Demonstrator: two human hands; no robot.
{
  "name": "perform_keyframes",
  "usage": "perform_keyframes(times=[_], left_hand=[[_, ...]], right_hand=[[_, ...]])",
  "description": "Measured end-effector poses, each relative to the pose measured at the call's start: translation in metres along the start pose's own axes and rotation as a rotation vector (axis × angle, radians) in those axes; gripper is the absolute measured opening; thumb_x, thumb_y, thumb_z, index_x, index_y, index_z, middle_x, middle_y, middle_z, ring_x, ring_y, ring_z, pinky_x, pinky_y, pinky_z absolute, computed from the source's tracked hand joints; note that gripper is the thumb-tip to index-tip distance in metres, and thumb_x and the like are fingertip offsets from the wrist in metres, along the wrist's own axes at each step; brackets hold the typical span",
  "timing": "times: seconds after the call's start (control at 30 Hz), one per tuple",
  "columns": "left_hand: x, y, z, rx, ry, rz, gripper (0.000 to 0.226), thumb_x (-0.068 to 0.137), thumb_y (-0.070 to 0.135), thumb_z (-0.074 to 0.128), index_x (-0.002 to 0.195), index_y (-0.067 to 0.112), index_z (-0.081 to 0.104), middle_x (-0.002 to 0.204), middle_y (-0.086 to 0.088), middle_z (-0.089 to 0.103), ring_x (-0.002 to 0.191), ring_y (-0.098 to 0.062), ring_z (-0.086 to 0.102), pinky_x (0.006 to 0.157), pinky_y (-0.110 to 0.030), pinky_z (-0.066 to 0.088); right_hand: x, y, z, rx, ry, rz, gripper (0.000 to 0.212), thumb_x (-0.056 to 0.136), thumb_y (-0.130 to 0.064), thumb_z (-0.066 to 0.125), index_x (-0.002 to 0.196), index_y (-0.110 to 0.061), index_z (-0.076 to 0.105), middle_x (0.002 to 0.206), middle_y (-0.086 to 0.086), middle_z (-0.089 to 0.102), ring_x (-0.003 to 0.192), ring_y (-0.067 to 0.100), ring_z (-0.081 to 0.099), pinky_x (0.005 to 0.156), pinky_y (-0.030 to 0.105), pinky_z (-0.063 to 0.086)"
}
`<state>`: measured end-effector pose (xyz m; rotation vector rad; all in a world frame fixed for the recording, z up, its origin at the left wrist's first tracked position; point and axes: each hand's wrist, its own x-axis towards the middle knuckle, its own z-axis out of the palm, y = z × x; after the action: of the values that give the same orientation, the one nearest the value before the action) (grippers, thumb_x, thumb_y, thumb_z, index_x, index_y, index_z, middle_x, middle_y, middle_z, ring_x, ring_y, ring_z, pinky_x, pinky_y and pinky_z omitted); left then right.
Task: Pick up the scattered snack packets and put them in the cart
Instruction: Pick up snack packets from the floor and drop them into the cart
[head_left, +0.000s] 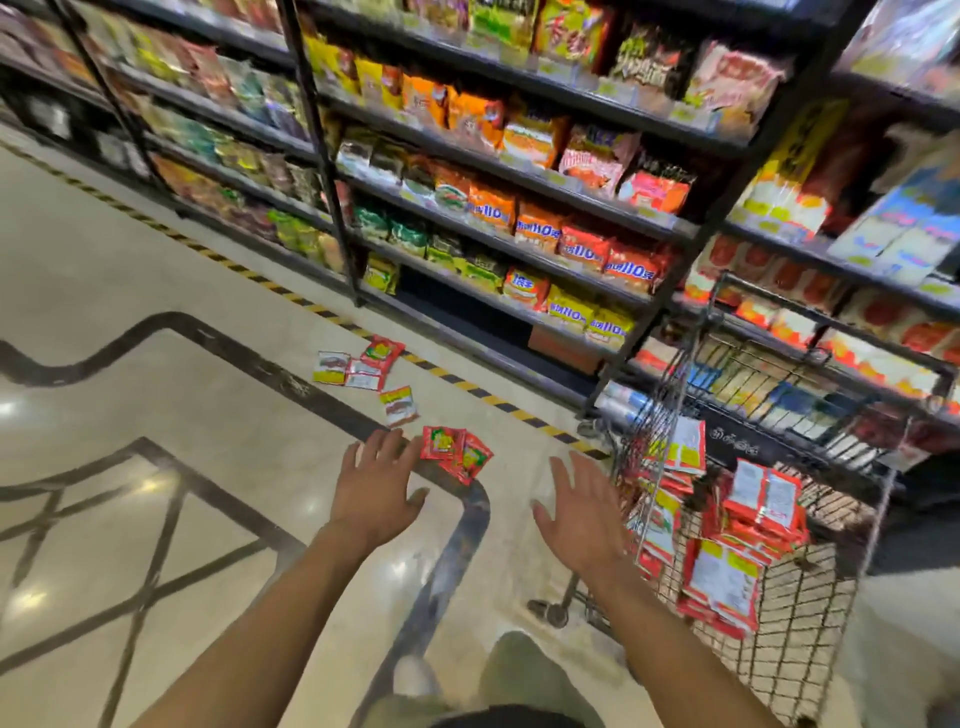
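1. The scattered snack packets lie on the floor (156, 291): a small red pile (457, 453) nearest, a single packet (399, 406) just beyond it, and a further cluster (358, 364) near the striped tape line (467, 387).
2. The cart (800, 639) stands to the right, close to the shelves (519, 171). Many red-and-white packets (763, 499) are heaped inside it.
3. The left hand (376, 483) is released, fingers spread, palm down, holding nothing. Its fingertips are just beside the red pile; I cannot tell whether they touch it.
4. The right hand (582, 512) is likewise released and empty, fingers spread, between the red pile and the cart's wire side.
5. The floor is glossy pale tile with dark inlaid lines.
6. The shelves carry rows of bagged snacks, blurred.
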<state>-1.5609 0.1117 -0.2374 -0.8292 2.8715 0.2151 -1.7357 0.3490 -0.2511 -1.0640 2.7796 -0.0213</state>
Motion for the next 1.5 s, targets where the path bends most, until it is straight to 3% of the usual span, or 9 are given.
perform_keyframes(times=[0.3,0.5,0.7,1.1,1.3,1.4,1.5], left_hand=[[0.003,-0.054,-0.013,-0.025,-0.027,-0.082,0.077,0.090,0.063,0.055,0.157,0.033,0.032,0.163,-0.005,0.037,0.151,-0.035,0.032,0.121,-0.059,0.026],[0.045,-0.067,-0.015,0.016,-0.050,-0.044,0.075,0.090,0.063,0.057,0.155,0.031,0.036,0.161,-0.005,0.040,0.149,-0.035,0.036,0.119,-0.059,0.029],[0.130,-0.072,-0.005,0.091,-0.100,0.018,0.080,0.090,0.067,0.052,0.159,0.032,0.030,0.165,-0.004,0.036,0.152,-0.033,0.032,0.122,-0.057,0.025],[0.385,-0.069,0.023,0.177,-0.306,0.191,0.078,0.097,0.060,0.051,0.163,0.029,0.023,0.169,-0.006,0.028,0.156,-0.034,0.025,0.122,-0.059,0.022],[0.490,-0.071,0.115,0.189,-0.356,0.247,0.075,0.092,0.055,0.056,0.158,0.027,0.037,0.161,-0.007,0.042,0.147,-0.035,0.039,0.116,-0.057,0.032],[0.534,-0.080,0.201,0.173,-0.395,0.292,0.077,0.084,0.056,0.051,0.153,0.023,0.046,0.150,-0.011,0.054,0.135,-0.038,0.050,0.107,-0.058,0.042],[0.574,-0.088,0.303,0.140,-0.406,0.309,0.074,0.082,0.055,0.053,0.149,0.022,0.050,0.148,-0.010,0.056,0.138,-0.037,0.050,0.107,-0.055,0.042]], right_hand=[[0.022,-0.047,-0.012,-0.044,-0.048,-0.036,0.073,0.097,-0.060,0.051,0.156,-0.018,0.041,0.163,0.016,0.037,0.151,0.037,0.033,0.119,0.053,0.034],[0.050,-0.057,-0.007,0.003,-0.069,-0.007,0.074,0.102,-0.060,0.043,0.162,-0.020,0.027,0.170,0.013,0.022,0.158,0.034,0.016,0.125,0.049,0.020],[0.106,-0.050,0.024,0.065,-0.073,0.109,0.071,0.092,-0.056,0.064,0.150,-0.016,0.051,0.156,0.016,0.048,0.145,0.037,0.043,0.113,0.052,0.041],[0.317,-0.018,0.087,0.149,-0.202,0.263,0.075,0.079,-0.052,0.080,0.139,-0.013,0.060,0.144,0.020,0.057,0.132,0.041,0.057,0.102,0.052,0.051],[0.401,0.007,0.167,0.199,-0.206,0.342,0.070,0.087,-0.051,0.067,0.144,-0.013,0.053,0.147,0.018,0.052,0.135,0.039,0.050,0.102,0.051,0.048],[0.432,0.013,0.248,0.242,-0.230,0.376,0.068,0.085,-0.048,0.067,0.140,-0.010,0.057,0.141,0.020,0.056,0.130,0.042,0.054,0.100,0.053,0.051],[0.460,0.014,0.348,0.246,-0.285,0.412,0.069,0.085,-0.051,0.053,0.140,-0.010,0.057,0.141,0.020,0.057,0.129,0.042,0.055,0.098,0.052,0.051]])
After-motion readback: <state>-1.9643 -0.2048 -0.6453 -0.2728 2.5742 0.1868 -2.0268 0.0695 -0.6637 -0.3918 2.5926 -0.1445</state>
